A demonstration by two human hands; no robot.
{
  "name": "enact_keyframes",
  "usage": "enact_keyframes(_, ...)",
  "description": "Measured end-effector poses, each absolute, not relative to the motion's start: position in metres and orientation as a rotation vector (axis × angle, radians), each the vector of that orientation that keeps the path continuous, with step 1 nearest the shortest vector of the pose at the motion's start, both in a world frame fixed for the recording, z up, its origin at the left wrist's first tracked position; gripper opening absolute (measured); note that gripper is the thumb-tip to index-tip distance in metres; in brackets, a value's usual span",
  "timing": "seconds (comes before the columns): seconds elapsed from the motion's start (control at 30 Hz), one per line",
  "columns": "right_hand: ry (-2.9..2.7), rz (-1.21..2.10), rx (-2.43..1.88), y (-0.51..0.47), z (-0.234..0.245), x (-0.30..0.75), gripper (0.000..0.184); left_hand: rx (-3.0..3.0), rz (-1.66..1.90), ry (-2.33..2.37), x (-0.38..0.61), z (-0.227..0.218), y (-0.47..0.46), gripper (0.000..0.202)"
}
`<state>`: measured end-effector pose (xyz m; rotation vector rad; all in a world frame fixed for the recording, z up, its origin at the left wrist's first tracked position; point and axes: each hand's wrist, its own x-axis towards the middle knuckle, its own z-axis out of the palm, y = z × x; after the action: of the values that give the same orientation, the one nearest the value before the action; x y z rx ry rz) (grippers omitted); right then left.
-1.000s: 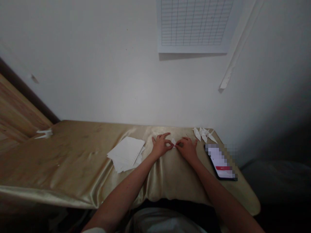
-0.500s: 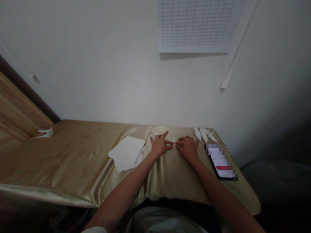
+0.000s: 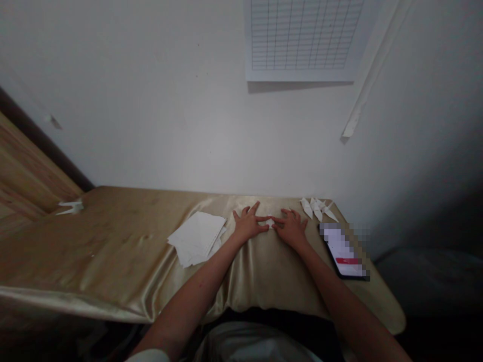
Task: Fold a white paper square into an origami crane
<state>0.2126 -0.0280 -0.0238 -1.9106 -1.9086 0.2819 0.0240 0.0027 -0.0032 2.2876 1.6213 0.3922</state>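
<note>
A small white folded paper piece [image 3: 270, 222] lies on the gold cloth of the table [image 3: 113, 251], between my two hands. My left hand [image 3: 248, 224] rests flat beside it with fingers spread, its index fingertip pressing on the paper's left side. My right hand [image 3: 291, 227] lies flat on the other side, fingers stretched out, fingertips pressing on the paper's right side. Most of the paper is hidden under the fingertips.
A loose stack of white paper sheets [image 3: 197, 237] lies left of my left hand. Several folded white paper figures [image 3: 317, 208] sit at the back right. A phone [image 3: 344, 250] lies by the right edge. Another folded paper piece [image 3: 70, 207] sits far left. A grid chart [image 3: 302, 37] hangs on the wall.
Both hands went from pinching the small paper with curled fingers to lying flat with fingers stretched, pressing it down on the cloth. The paper now sits lower and flatter.
</note>
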Motion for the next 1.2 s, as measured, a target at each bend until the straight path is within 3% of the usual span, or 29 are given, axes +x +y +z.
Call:
enact_keyframes(0.57, -1.965, 0.261, -2.061, -0.03, -0.019, 0.201, 0.049, 2.47, 0.294, 1.701, 0.025, -0.019, 0.009, 0.067)
enact_keyframes(0.93, -1.921, 0.292, -1.888, -0.027, -0.03, 0.208, 0.036, 2.416, 0.422, 1.586, 0.023, -0.012, 0.007, 0.046)
enact_keyframes(1.2, -1.857, 0.248, -1.863, -0.024, -0.031, 0.211, 0.033, 2.361, 0.549, 1.575, 0.024, -0.006, -0.002, 0.043)
